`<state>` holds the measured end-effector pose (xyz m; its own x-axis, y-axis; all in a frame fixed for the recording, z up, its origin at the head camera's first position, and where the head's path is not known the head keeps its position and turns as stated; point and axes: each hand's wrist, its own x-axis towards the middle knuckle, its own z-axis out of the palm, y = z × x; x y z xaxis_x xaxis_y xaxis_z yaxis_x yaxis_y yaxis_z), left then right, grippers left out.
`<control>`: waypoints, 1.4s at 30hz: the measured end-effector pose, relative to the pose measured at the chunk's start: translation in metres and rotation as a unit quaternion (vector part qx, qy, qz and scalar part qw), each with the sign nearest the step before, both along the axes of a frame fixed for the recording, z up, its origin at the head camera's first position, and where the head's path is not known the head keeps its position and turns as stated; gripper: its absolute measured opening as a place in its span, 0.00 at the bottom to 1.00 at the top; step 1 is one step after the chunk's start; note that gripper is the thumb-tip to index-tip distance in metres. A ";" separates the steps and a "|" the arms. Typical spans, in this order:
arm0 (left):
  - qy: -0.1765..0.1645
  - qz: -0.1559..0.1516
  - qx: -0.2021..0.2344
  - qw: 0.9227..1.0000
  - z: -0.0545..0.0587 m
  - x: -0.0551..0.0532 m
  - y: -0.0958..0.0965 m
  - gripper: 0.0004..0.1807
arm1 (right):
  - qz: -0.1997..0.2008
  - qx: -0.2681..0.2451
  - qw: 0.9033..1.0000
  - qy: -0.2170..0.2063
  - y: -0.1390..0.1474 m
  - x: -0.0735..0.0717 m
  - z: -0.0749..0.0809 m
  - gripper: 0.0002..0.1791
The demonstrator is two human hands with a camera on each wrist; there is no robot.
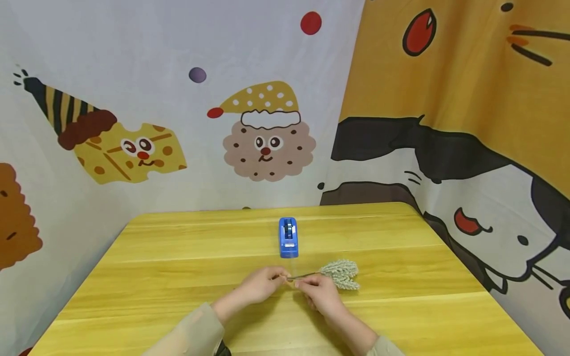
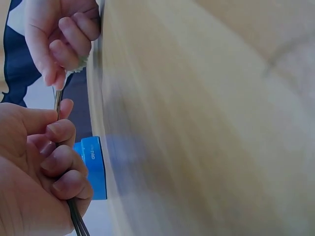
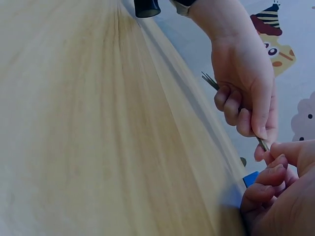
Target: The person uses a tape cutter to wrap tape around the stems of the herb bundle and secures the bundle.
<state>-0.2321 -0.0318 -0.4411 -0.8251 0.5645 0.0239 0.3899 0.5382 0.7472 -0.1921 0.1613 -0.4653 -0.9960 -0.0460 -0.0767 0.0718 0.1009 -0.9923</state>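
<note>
A bunch of pale green dried wheat ears (image 1: 340, 273) lies crosswise over the table, ears to the right. My left hand (image 1: 263, 284) grips its thin dark stems, fingers curled round them; the stem ends (image 2: 78, 219) stick out below the little finger in the left wrist view. My right hand (image 1: 321, 294) pinches the stems between thumb and forefinger, just below the ears and close to the left fingertips. Beyond the hands stands a blue tape dispenser (image 1: 288, 238). A clear strip of tape (image 1: 293, 267) runs from it toward the stems between the hands.
The wooden table (image 1: 178, 257) reaches back to a printed cloth (image 1: 200, 188) with cartoon figures. More cloth hangs along the left and right sides. A black wrist-worn piece (image 1: 222, 349) shows at the left sleeve.
</note>
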 end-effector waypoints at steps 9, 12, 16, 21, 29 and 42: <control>-0.017 0.006 0.018 1.000 -0.002 0.003 0.000 0.11 | -0.023 -0.021 1.000 -0.004 -0.003 0.002 -0.002 0.14; -0.023 0.011 0.022 0.999 -0.003 0.004 0.001 0.11 | -0.035 -0.026 0.999 -0.005 -0.004 0.002 -0.003 0.14; -0.034 0.016 0.036 0.999 -0.002 0.006 0.001 0.11 | -0.047 -0.033 0.998 -0.005 -0.006 0.003 -0.004 0.14; -0.057 0.022 0.052 0.997 -0.001 0.006 0.001 0.11 | -0.059 -0.035 0.998 0.001 -0.007 0.004 -0.006 0.13; -0.069 0.019 0.068 0.995 0.001 0.003 -0.001 0.11 | -0.060 -0.031 0.998 0.009 -0.010 0.004 -0.005 0.11; -0.060 0.009 0.056 0.997 0.006 -0.001 -0.007 0.11 | -0.048 -0.026 0.998 0.019 -0.014 -0.004 -0.006 0.12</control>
